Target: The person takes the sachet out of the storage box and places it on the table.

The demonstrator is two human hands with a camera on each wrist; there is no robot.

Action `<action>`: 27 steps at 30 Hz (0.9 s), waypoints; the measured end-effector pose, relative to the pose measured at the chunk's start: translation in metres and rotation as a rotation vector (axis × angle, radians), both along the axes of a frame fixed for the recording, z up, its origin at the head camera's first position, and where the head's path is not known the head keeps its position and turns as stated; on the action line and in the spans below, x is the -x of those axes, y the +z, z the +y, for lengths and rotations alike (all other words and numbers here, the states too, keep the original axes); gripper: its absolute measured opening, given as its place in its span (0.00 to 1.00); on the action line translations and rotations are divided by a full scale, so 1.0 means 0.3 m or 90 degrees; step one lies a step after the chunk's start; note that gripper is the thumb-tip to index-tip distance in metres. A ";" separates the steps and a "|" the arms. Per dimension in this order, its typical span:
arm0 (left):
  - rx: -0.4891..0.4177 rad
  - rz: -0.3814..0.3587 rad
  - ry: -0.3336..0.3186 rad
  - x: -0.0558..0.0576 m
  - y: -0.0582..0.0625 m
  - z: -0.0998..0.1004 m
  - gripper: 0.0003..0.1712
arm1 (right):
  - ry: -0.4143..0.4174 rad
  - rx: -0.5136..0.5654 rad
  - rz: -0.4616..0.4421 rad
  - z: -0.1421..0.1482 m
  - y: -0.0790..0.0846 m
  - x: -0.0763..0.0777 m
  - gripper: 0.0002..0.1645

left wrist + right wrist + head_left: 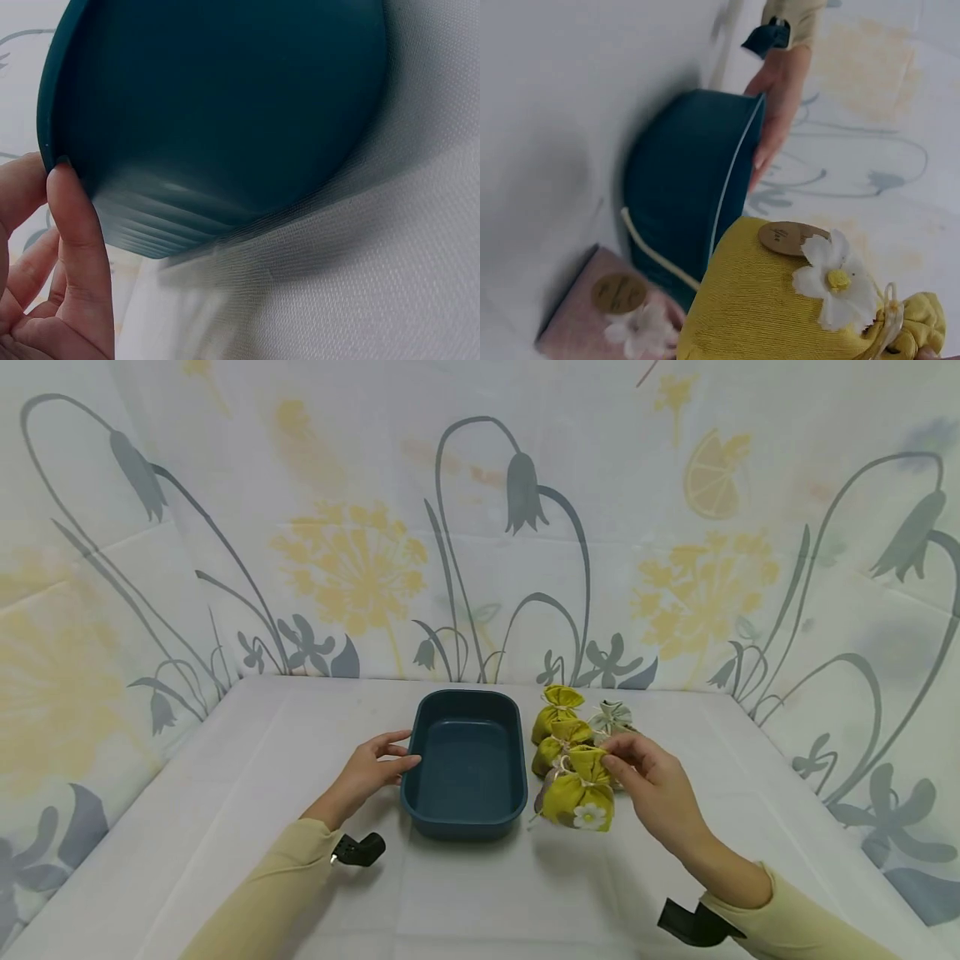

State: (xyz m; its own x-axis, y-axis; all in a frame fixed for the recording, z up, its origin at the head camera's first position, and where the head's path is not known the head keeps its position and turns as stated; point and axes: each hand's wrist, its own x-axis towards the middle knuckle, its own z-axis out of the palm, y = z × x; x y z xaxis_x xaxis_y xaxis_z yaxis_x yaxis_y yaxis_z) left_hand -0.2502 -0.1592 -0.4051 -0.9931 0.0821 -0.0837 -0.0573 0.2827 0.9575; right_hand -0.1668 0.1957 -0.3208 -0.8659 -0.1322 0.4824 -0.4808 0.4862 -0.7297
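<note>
A deep teal plastic tub (463,828) stands on the white cloth in the middle of the head view. At its left side my left hand (378,764) pinches the rim, thumb and fingers at the edge; the left wrist view shows a fingertip against the tub's wall (225,97). My right hand (660,789) pinches the gathered top of a yellow drawstring pouch (558,800), which hangs upright to the right of the tub. A white fabric flower (836,281) and a brown oval tag decorate this pouch. The right fingertips barely show in the right wrist view.
Behind the held pouch stand two more yellow pouches (561,700) and a pale grey-green one (613,714). A pink pouch (592,300) with a flower and tag sits beside the tub. A flower-printed curtain (480,568) closes off the table's back.
</note>
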 end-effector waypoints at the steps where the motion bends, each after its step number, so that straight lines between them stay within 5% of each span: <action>1: -0.001 0.000 0.000 0.000 -0.001 0.000 0.34 | -0.006 -0.004 0.003 0.012 -0.003 0.000 0.03; 15: 0.010 -0.005 0.008 0.006 -0.005 0.004 0.34 | -0.088 -0.046 0.011 0.159 -0.049 0.011 0.05; 27: 0.012 -0.008 0.014 0.007 -0.008 -0.003 0.34 | -0.051 -0.025 0.030 0.226 -0.116 0.076 0.04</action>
